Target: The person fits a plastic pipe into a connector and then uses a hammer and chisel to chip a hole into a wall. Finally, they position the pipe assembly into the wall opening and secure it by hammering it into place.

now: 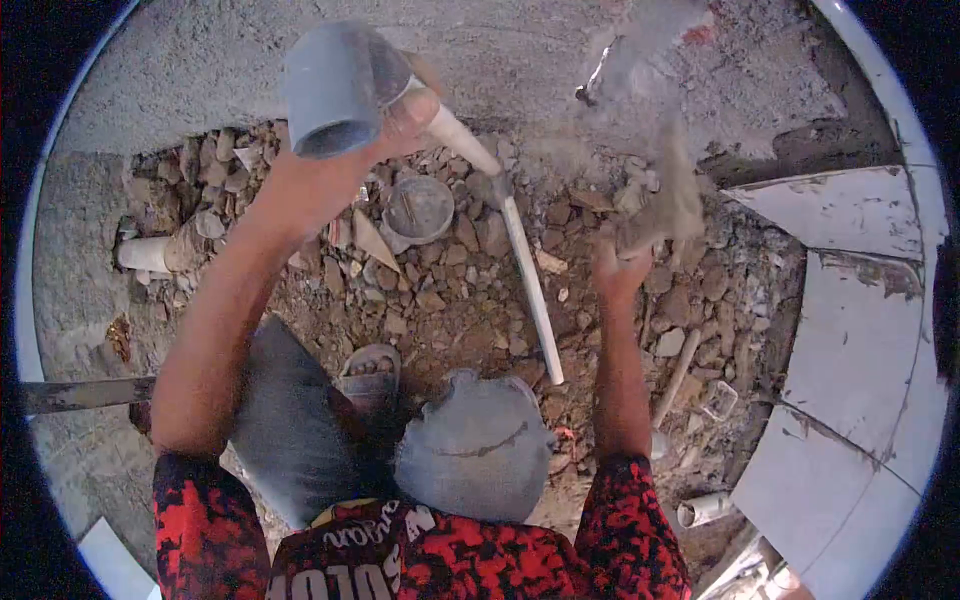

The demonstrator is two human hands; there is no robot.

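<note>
1. Grey pipe is positioned at the upper left, above the rubble, with one open end directed downward.
2. The grey pipe is grasped by the left hand, which is placed at its right side.
3. White pipe is seen extending from the left hand, down and to the right. Whether it is joined to the grey pipe cannot be told.
4. A thin pale rod is seen below the white pipe's lower end; whether the two are connected cannot be determined.
5. A blurred grey-brown object is gripped at its lower end by the right hand. Its kind cannot be identified.
6. A round bowl is set on the rubble between the hands.
7. A pipe stub is located at the far left.
8. Pale tiles are laid along the right edge.
</note>
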